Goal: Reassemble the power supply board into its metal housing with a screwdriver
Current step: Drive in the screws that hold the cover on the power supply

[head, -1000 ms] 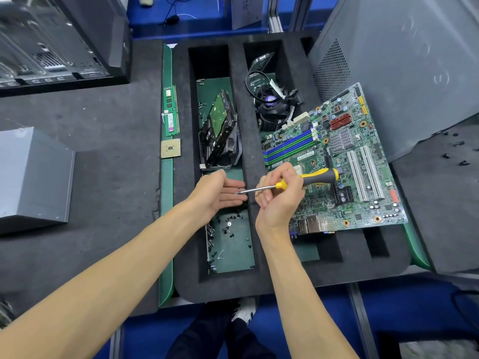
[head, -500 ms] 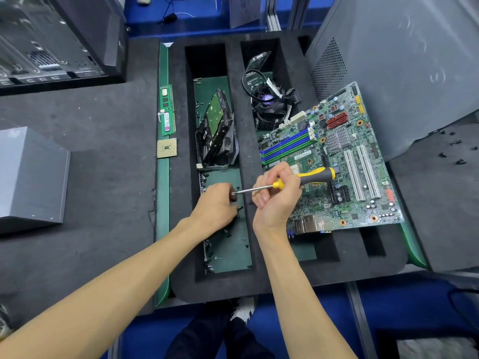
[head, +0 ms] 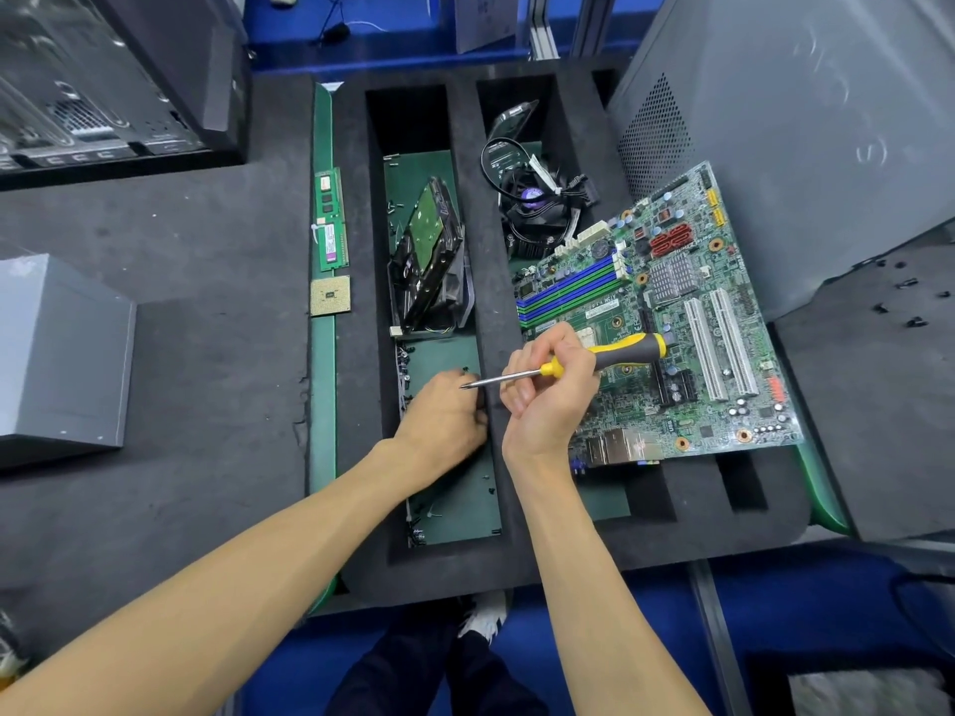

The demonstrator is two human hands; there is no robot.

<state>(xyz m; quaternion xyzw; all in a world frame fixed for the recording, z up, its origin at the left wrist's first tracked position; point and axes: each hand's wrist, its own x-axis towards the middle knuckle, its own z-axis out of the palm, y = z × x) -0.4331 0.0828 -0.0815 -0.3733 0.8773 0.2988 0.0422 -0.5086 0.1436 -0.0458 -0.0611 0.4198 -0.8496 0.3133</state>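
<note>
Right hand (head: 550, 400) gripping screwdriver (head: 594, 360); left hand (head: 443, 416) curled among tray screws (head: 405, 364), grip unclear.

The foam tray (head: 517, 565) sits centrally; the motherboard (head: 687, 323) lies on its right, the hard drive (head: 429, 255) in its left compartment.
</note>
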